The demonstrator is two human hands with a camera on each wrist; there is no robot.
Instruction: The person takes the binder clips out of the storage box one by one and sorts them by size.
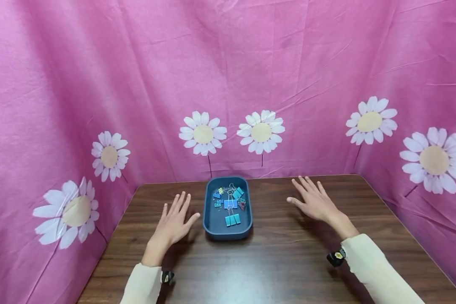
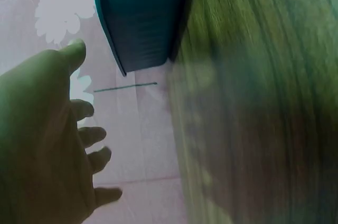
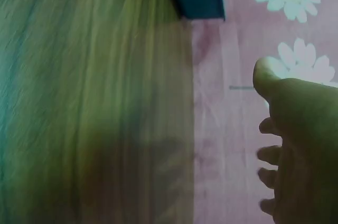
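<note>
Both your left hand (image 1: 172,224) and right hand (image 1: 316,203) are empty, fingers wide, so just pinch binder clips (image 1: 233,220) from the tray (image 1: 228,236) one at a time.

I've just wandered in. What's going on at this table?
A person is holding both hands out, fingers spread, on either side of a dark blue tray. The left hand is nearer to it than the right hand, and neither holds anything. A loose cluster of binder clips, mostly blue and teal, lies inside the tray, which sits on a wooden table before a pink flowered cloth.
</note>
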